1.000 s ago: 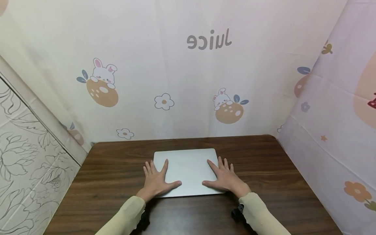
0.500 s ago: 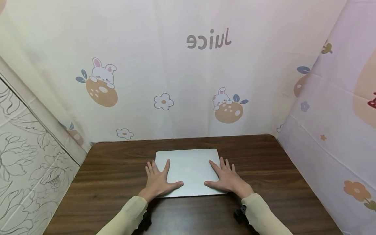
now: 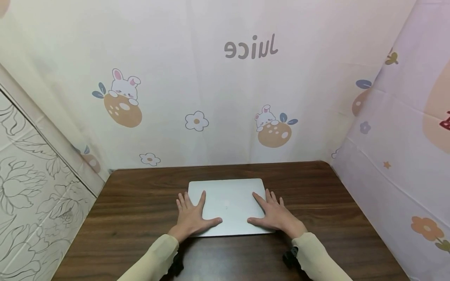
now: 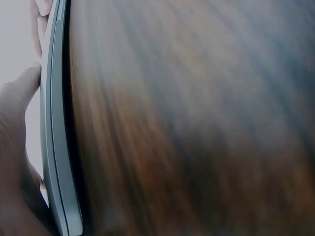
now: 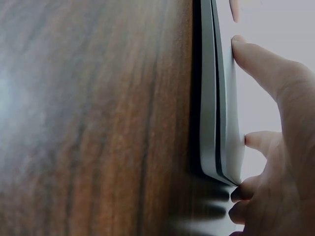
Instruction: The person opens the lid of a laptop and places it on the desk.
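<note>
A closed silver laptop (image 3: 228, 207) lies flat on the dark wooden table, its front edge towards me. My left hand (image 3: 191, 218) spreads over its left end, thumb and index finger on the lid and the other fingers past the side edge. Over the right end lies my right hand (image 3: 275, 214), spread in the same way. In the left wrist view, the thumb of the left hand (image 4: 15, 113) touches the lid above the laptop's thin edge (image 4: 59, 132). Fingertips of the right hand (image 5: 290, 113) touch the lid and side of the laptop (image 5: 209, 108) in the right wrist view.
The dark brown wooden table (image 3: 133, 218) extends on all sides of the laptop. A pale curtain (image 3: 225, 86) with rabbits and fruit hangs behind its far edge. Another patterned cloth (image 3: 397, 168) hangs along the right side, and a floral-line panel (image 3: 31, 191) stands at the left.
Both hands and the laptop between them have shifted a little to the right across the table. How the hands lie on it looks the same.
</note>
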Demonstrator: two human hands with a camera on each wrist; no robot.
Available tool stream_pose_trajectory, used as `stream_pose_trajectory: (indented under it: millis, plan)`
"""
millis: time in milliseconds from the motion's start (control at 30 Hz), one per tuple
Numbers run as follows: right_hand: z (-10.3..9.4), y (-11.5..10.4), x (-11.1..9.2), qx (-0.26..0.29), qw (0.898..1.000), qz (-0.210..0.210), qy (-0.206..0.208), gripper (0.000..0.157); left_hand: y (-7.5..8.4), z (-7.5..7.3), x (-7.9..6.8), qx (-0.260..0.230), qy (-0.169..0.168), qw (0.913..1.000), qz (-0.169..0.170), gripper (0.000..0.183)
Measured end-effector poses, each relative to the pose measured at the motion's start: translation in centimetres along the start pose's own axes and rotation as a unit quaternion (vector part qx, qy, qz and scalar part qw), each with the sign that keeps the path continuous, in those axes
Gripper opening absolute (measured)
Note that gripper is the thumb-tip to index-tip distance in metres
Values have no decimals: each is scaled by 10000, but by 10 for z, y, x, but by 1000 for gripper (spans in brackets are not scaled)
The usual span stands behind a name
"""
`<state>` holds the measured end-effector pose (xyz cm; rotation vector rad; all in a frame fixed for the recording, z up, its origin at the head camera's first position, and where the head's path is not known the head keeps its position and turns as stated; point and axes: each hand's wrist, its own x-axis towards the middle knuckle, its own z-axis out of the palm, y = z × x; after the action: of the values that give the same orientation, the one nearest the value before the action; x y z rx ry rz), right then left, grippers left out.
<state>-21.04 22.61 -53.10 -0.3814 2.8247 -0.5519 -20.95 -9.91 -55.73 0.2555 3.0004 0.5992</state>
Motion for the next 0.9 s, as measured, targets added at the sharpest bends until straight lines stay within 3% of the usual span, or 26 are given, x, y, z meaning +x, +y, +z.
stream_pose_trajectory:
  millis: [300, 467, 900]
  plan:
    - [1, 5, -1, 89, 9999, -24, 46, 104, -1, 1, 0, 10, -106, 9999, 5, 124]
    - [0, 7, 0, 114, 9999, -52, 56, 103, -10, -5, -1, -143, -258, 9993, 230, 126]
    - [1, 6, 0, 115, 9999, -55, 43, 104, -35, -19, -25, -161, -479, 9972, 551, 135]
